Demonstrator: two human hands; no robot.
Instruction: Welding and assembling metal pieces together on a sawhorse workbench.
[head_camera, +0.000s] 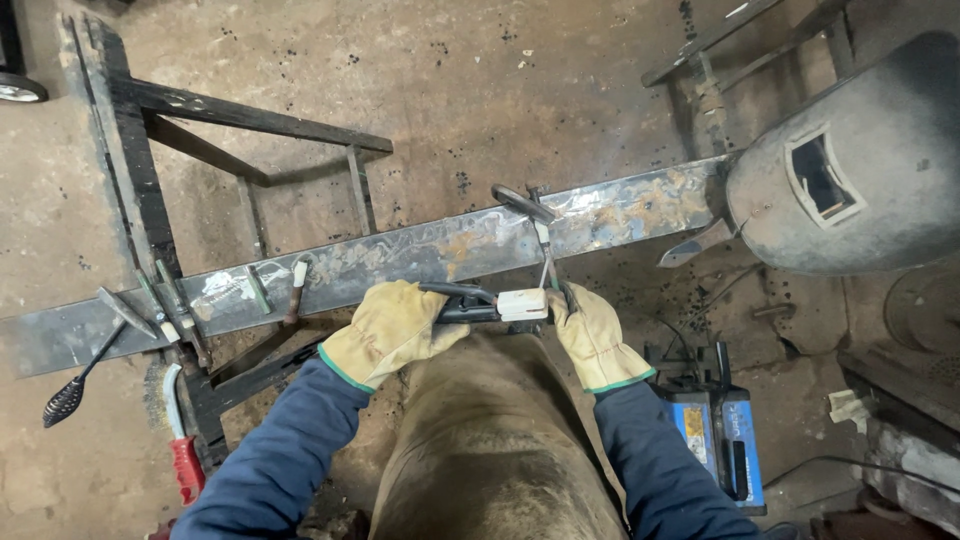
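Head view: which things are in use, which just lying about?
In use: left hand, right hand, electrode holder, welding rod, steel bar.
Lying about: welding mask, chipping hammer, wire brush, blue welder.

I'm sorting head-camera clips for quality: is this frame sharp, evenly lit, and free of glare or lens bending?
Head view: sharp throughout, gloved left hand and right hand unblurred; light soft and even, shadows faint; mild sheen on the steel bar, nothing blown out; wide-angle bowing shows at the edges, near the welding mask.

Stained concrete floor (500, 70), black metal frame (150, 150), blue welding machine (725, 440)
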